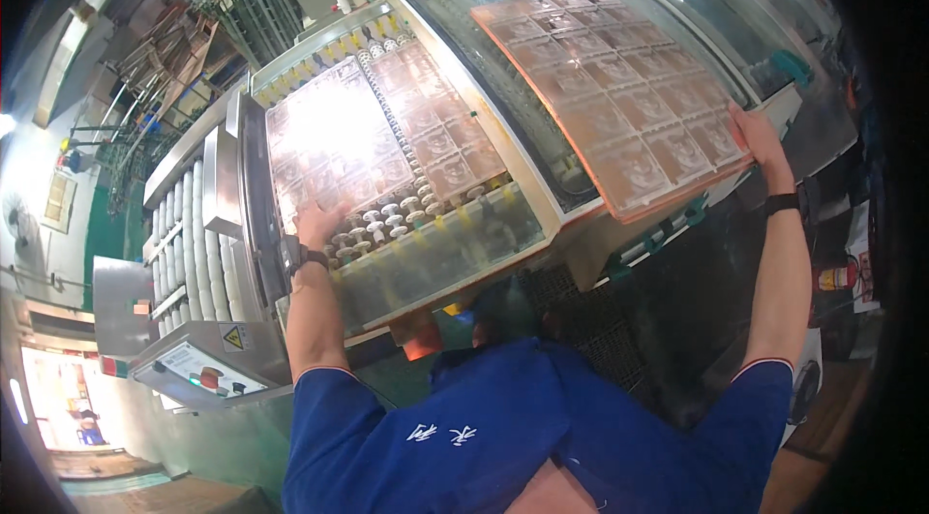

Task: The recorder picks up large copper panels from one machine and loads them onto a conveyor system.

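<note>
On the conveyor rollers (pixel 395 221) at the left lies a copper-coloured panel (pixel 387 170) with a grid of stamped squares; glare whitens its middle. My left hand (pixel 317 222) rests on its near edge, fingers spread. A second, narrower-looking copper panel (pixel 463 158) lies beside it on the same rollers. To the right, a stack of similar copper panels (pixel 634 107) sits tilted over a glass-topped part of the machine. My right hand (pixel 760 136) grips the stack's right edge near its close corner; the fingers beneath are partly hidden.
A metal roller unit (pixel 198 243) with a control panel (pixel 208 374) of buttons stands at the left. A clear front wall (pixel 445 267) borders the conveyor on my side. Green racks (pixel 254 6) stand behind. At the far right is a red cylinder (pixel 837 277).
</note>
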Available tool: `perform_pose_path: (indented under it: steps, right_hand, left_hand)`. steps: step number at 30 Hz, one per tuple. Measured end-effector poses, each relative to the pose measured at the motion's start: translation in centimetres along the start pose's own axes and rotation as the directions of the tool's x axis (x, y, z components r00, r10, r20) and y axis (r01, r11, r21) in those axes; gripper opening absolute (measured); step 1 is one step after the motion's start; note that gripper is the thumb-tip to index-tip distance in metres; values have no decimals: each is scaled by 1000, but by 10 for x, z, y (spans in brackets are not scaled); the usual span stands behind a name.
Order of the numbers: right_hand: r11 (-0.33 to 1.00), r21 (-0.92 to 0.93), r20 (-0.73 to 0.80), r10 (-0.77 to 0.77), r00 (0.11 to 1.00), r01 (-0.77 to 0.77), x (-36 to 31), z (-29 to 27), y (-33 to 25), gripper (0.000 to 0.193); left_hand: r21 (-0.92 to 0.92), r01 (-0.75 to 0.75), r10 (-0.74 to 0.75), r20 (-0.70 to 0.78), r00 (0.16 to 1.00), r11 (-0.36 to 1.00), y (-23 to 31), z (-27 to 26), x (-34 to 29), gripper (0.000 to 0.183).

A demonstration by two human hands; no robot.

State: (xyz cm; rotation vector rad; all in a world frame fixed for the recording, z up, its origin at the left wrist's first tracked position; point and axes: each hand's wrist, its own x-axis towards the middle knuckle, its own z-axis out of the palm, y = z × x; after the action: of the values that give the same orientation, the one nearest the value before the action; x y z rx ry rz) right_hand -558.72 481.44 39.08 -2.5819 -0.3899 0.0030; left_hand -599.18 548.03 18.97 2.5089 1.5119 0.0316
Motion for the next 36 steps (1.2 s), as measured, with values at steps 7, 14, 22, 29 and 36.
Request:
perform_pose_path:
  steps: [7, 14, 22, 29, 36]
  right_hand:
    - [998, -34, 43, -54, 998, 56, 7, 0, 10, 68]
    - [986, -167, 63, -15, 998, 26, 9, 2, 15, 64]
    - [973, -221, -108, -87, 990, 61, 11, 1, 2, 62]
    - [903, -263, -148, -387, 910, 341, 39, 3, 83, 48]
    - [989, -98, -7, -116, 993, 114, 96, 19, 64, 56]
  left_hand:
    - [-85, -515, 490, -209, 846, 853, 85, -2, -39, 70]
    - [-564, -785, 812, -316, 491, 255, 233, -62, -179, 68]
    - [-318, -937, 879, -475, 28, -142, 301, -77, -247, 73]
    - [-71, -985, 731, -679, -69, -159, 318, -50, -250, 64]
    - [-51, -999, 705, -709, 29, -10, 316, -33, -257, 62]
